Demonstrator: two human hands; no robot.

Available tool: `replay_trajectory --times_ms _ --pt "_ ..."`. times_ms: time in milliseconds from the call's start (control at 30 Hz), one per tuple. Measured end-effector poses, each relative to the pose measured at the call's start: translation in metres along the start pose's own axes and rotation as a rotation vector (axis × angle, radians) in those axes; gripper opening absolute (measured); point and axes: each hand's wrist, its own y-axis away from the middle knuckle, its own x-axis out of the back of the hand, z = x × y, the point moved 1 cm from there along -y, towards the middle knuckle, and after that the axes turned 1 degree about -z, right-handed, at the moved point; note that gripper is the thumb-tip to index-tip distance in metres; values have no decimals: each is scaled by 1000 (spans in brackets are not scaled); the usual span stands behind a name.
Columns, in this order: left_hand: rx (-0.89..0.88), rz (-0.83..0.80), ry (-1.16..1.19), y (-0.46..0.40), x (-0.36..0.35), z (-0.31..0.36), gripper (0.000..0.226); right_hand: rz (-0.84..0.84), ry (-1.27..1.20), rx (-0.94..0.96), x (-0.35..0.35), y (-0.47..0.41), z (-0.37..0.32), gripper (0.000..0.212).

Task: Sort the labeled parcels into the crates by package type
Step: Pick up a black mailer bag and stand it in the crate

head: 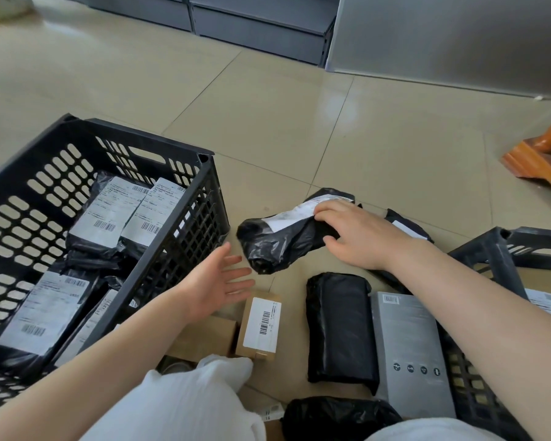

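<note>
My right hand grips a black poly-bag parcel with a white label, held just above the tiled floor at centre. My left hand hovers palm-up with straight fingers just left of it, holding nothing. A black slotted crate on the left holds several black bagged parcels with white labels. On the floor lie a small cardboard box with a barcode label, a black wrapped parcel and a grey box. A second black crate stands at the right, partly hidden by my right arm.
Another black bag parcel lies behind my right hand, and one more sits near my knees. A brown cardboard box lies under my left forearm. A wooden furniture foot stands at the far right. Grey cabinets line the back.
</note>
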Motion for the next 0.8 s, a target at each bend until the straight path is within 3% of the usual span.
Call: replay_trajectory --times_ms 200,400,600,800 --pt "12 -47 270 13 -2 8 58 31 -43 158 -2 11 -28 44" --pt "7 13 221 20 -7 9 33 -6 -49 133 -6 15 -35 45" --pt "-7 146 151 16 -6 9 31 -135 -28 39 -9 18 -36 50" --pt "-15 207 166 20 0 13 36 0 -246 -271 -13 13 -29 57"
